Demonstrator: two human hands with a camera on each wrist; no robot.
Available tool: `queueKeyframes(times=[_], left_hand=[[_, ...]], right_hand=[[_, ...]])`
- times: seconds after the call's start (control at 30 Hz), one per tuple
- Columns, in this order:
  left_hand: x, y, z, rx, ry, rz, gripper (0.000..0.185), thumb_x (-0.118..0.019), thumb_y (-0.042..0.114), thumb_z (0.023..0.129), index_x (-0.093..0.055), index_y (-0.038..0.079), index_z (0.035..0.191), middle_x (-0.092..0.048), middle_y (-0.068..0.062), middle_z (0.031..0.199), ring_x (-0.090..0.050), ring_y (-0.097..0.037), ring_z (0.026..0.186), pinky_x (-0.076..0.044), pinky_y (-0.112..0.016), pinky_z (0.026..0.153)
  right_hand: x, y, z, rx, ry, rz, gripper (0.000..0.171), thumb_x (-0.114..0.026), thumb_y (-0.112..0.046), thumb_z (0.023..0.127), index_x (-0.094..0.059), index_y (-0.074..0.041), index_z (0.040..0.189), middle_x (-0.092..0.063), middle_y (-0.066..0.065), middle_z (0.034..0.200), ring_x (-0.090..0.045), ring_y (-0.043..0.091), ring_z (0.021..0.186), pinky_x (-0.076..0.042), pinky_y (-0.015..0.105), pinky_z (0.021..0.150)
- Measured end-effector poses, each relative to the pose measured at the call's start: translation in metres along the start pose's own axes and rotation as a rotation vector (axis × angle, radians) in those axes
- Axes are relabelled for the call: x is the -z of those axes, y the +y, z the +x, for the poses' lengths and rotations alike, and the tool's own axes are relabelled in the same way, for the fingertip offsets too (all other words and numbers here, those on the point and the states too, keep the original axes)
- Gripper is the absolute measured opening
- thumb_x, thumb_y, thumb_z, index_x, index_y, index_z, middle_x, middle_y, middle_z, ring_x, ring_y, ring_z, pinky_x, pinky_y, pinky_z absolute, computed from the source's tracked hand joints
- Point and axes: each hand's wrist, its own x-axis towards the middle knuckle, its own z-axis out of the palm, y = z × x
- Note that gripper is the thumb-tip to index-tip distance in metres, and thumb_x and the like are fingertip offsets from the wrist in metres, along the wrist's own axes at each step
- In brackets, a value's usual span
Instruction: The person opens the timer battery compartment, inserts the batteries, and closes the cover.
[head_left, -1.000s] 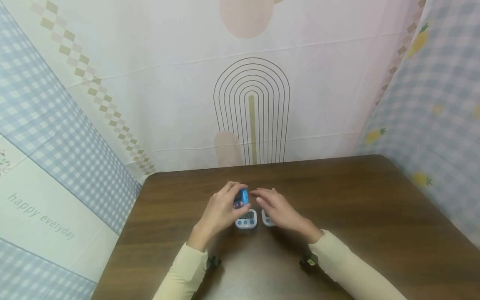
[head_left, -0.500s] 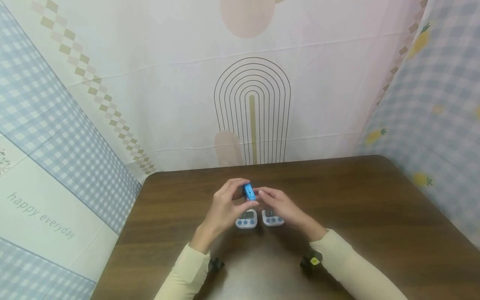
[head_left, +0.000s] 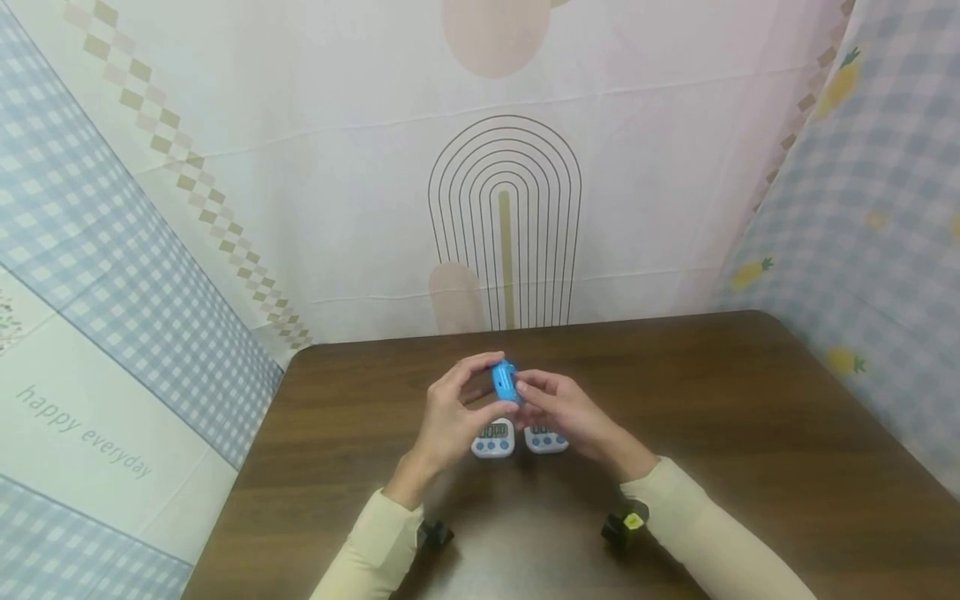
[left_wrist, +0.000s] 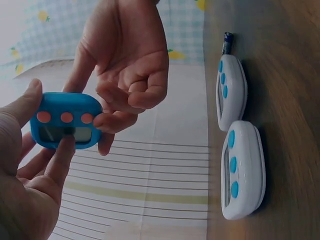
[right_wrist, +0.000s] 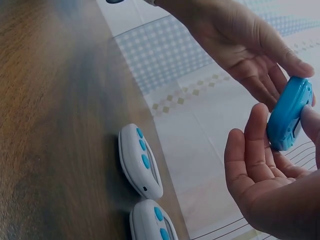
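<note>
1. Blue rounded plastic timer (left_wrist: pixel 66 117) with three orange-pink buttons and a grey display: one, raised above the table, between the two hands.

2. Rounded white plastic timers, each with three blue buttons: two, resting side by side on the table. In the head view, the left white timer (head_left: pixel 492 439) and the right white timer (head_left: pixel 546 442) stand slightly apart, below the hands.

3. Small dark cylinder (left_wrist: pixel 228 43), resembling a battery: one, lying just beyond the right white timer in the left wrist view.

4. Left hand (head_left: pixel 450 412): partly spread, fingers curved, thumb and fingers parted by the width of the blue timer, which it grasps by opposite edges. One fingertip overlaps the display.

5. Right hand (head_left: pixel 566 412): nearly closed, fingers bent, pinching one end of the blue timer, with the thumb at its back. Two outer fingers extend free in the right wrist view.

6. Brown wood-grain table (head_left: pixel 337 467): one, beneath the hands. Cream sleeves: two, the left sleeve (head_left: pixel 375 537) and the right sleeve (head_left: pixel 708 525).
</note>
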Motion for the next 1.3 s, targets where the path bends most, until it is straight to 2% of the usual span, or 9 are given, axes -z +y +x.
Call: queueKeyframes(times=[0.1, 0.27, 0.37, 0.6, 0.8, 0.97, 1.1, 1.2, 1.3], left_hand=[[0.0000, 0.0026, 0.0006, 0.030, -0.009, -0.041, 0.061, -0.085, 0.000, 0.086, -0.063, 0.007, 0.142, -0.066, -0.009, 0.144, -0.069, -0.028, 0.127, -0.061, -0.034, 0.098], [-0.0012, 0.0042, 0.0006, 0.085, -0.010, -0.106, 0.060, -0.082, -0.004, 0.088, -0.060, -0.002, 0.144, -0.064, -0.014, 0.147, -0.066, -0.033, 0.132, -0.060, -0.034, 0.099], [-0.0025, 0.0033, 0.0003, 0.116, -0.008, -0.150, 0.061, -0.081, -0.007, 0.088, -0.059, -0.004, 0.144, -0.063, -0.016, 0.148, -0.064, -0.035, 0.133, -0.059, -0.035, 0.100], [-0.0050, 0.0000, 0.0005, 0.209, 0.007, -0.190, 0.057, -0.077, -0.008, 0.091, -0.061, 0.001, 0.145, -0.064, -0.016, 0.146, -0.065, -0.034, 0.133, -0.058, -0.033, 0.101], [-0.0054, 0.0000, 0.0014, 0.240, 0.016, -0.192, 0.056, -0.077, -0.008, 0.091, -0.062, 0.002, 0.144, -0.064, -0.018, 0.147, -0.066, -0.035, 0.131, -0.059, -0.034, 0.101], [-0.0050, -0.0008, 0.0009, 0.289, 0.029, -0.183, 0.054, -0.078, -0.007, 0.091, -0.064, 0.002, 0.142, -0.068, -0.017, 0.142, -0.072, -0.036, 0.122, -0.062, -0.033, 0.096], [-0.0046, -0.0019, 0.0008, 0.332, 0.067, -0.167, 0.045, -0.077, -0.004, 0.092, -0.070, 0.004, 0.136, -0.071, -0.016, 0.136, -0.076, -0.035, 0.113, -0.064, -0.034, 0.090], [-0.0050, -0.0033, 0.0013, 0.353, 0.102, -0.143, 0.037, -0.077, -0.001, 0.094, -0.074, 0.008, 0.129, -0.073, -0.013, 0.132, -0.078, -0.033, 0.108, -0.065, -0.034, 0.087], [-0.0061, -0.0039, 0.0014, 0.369, 0.114, -0.127, 0.035, -0.078, 0.001, 0.094, -0.075, 0.010, 0.128, -0.074, -0.011, 0.130, -0.079, -0.031, 0.104, -0.065, -0.033, 0.085]], right_hand=[[0.0012, -0.0004, -0.0005, -0.008, 0.011, 0.014, 0.048, -0.053, -0.032, 0.112, -0.052, 0.003, 0.146, -0.071, 0.006, 0.108, -0.072, 0.024, 0.094, -0.063, 0.038, 0.092], [0.0008, -0.0022, -0.0013, -0.022, 0.035, 0.024, 0.048, -0.056, -0.032, 0.111, -0.051, 0.001, 0.145, -0.070, 0.007, 0.110, -0.071, 0.026, 0.094, -0.063, 0.038, 0.090], [-0.0004, -0.0024, -0.0013, -0.025, 0.052, 0.029, 0.048, -0.057, -0.033, 0.111, -0.049, -0.001, 0.145, -0.068, 0.008, 0.109, -0.071, 0.024, 0.088, -0.063, 0.037, 0.088], [-0.0016, -0.0018, -0.0006, -0.006, 0.088, 0.015, 0.039, -0.061, -0.031, 0.109, -0.047, -0.005, 0.134, -0.068, 0.008, 0.091, -0.065, 0.017, 0.068, -0.061, 0.028, 0.075], [-0.0015, -0.0054, -0.0006, -0.004, 0.111, -0.018, 0.036, -0.064, -0.032, 0.108, -0.050, -0.006, 0.128, -0.066, 0.006, 0.088, -0.060, 0.016, 0.063, -0.055, 0.022, 0.063], [-0.0013, -0.0075, -0.0003, -0.020, 0.129, -0.055, 0.037, -0.066, -0.032, 0.107, -0.051, -0.006, 0.128, -0.066, 0.006, 0.087, -0.058, 0.016, 0.065, -0.053, 0.023, 0.063], [-0.0023, -0.0086, -0.0004, -0.040, 0.158, -0.102, 0.039, -0.069, -0.033, 0.104, -0.053, -0.006, 0.126, -0.066, 0.013, 0.088, -0.059, 0.019, 0.067, -0.055, 0.026, 0.066], [-0.0041, -0.0087, -0.0006, -0.055, 0.185, -0.145, 0.042, -0.074, -0.035, 0.101, -0.055, -0.005, 0.124, -0.067, 0.023, 0.095, -0.063, 0.027, 0.073, -0.060, 0.032, 0.074], [-0.0055, -0.0079, -0.0008, -0.058, 0.216, -0.168, 0.043, -0.077, -0.036, 0.099, -0.056, -0.006, 0.122, -0.069, 0.023, 0.102, -0.068, 0.040, 0.085, -0.064, 0.043, 0.083]])
